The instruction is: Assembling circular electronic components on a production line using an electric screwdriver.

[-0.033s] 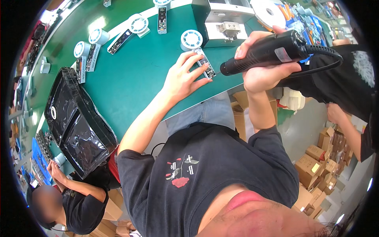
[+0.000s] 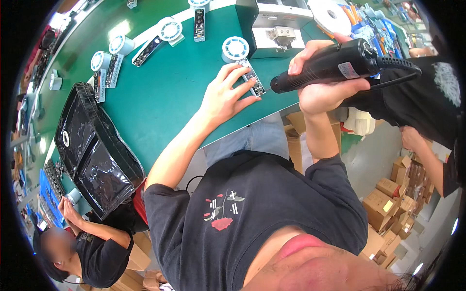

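My left hand [image 2: 225,94] holds a small device down on the green table, thumb and fingers along its narrow handle. The device has a round, slotted, light-blue head [image 2: 236,49] and an exposed circuit board [image 2: 256,87] in the handle. My right hand [image 2: 323,92] is wrapped round a black electric screwdriver [image 2: 318,65] with a cable at its rear. The driver lies almost level, its thin bit pointing left at the handle's near end. Whether the bit touches a screw is too small to tell.
Similar devices [image 2: 170,30] stand along the table's far side. A white and black machine [image 2: 280,36] is beyond my right hand, beside a white reel [image 2: 330,18]. A glossy black tray [image 2: 94,150] lies left. Co-workers sit left [image 2: 99,242] and stand right [image 2: 412,97].
The electric screwdriver has turned very slightly in my right hand. My left hand and the device have not visibly moved.
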A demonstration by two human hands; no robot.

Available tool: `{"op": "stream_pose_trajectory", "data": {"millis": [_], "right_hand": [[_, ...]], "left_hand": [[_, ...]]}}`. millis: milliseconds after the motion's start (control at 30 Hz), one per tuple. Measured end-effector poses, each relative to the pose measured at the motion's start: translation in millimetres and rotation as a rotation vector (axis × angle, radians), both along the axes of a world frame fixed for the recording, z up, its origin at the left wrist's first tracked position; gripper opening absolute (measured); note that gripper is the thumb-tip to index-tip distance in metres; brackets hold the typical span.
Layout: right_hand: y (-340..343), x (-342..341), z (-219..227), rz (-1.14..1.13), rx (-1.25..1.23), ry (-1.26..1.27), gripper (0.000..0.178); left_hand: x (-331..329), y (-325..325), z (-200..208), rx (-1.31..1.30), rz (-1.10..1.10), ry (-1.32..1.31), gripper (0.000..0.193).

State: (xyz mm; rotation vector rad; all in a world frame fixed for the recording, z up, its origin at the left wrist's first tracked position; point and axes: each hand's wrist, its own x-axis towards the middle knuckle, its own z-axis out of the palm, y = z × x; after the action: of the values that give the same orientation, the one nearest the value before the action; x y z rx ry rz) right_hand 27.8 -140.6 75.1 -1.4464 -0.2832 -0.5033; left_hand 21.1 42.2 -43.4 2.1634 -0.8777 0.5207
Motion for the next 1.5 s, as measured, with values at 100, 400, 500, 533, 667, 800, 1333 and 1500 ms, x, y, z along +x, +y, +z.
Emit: {"op": "stream_pose_trajectory", "data": {"millis": [100,400,500,533,667,800,1333,1500], "right_hand": [[3.8,-0.7,-0.1,0.035,0.066,-0.005,0.107],[-12.3,2.2,-12.9,0.32,-0.002,-0.118,0.105],[-16.3,19.7,17.3,0.167,-0.03,-0.099,0.099],[-25.4,38.7,25.8,0.106,-0.016,-0.165,0.098],[-20.6,88.3,64.7,0.075,0.315,-0.305,0.073],[-4.3,101.7,58.3,-0.256,0.1,-0.216,0.072],[7.9,-8.7,19.8,-0.015,0.091,-0.079,0.096],[16.2,-14.2,11.7,0.021,0.043,-0.018,0.101]], "left_hand": [[0.6,-0.4,0.8,0.001,0.001,0.003,0.046],[1.4,-1.0,1.2,0.003,0.002,0.009,0.046],[1.7,1.9,-0.8,0.005,-0.007,-0.03,0.043],[-0.9,2.6,-1.6,0.007,0.009,-0.019,0.043],[-1.7,-1.3,-0.9,-0.011,0.013,0.001,0.045],[-2.1,1.4,4.9,-0.024,0.032,0.005,0.046],[0.4,0.4,-0.6,-0.016,0.038,0.015,0.059],[0.0,0.6,-0.3,-0.012,0.041,0.019,0.058]]}}
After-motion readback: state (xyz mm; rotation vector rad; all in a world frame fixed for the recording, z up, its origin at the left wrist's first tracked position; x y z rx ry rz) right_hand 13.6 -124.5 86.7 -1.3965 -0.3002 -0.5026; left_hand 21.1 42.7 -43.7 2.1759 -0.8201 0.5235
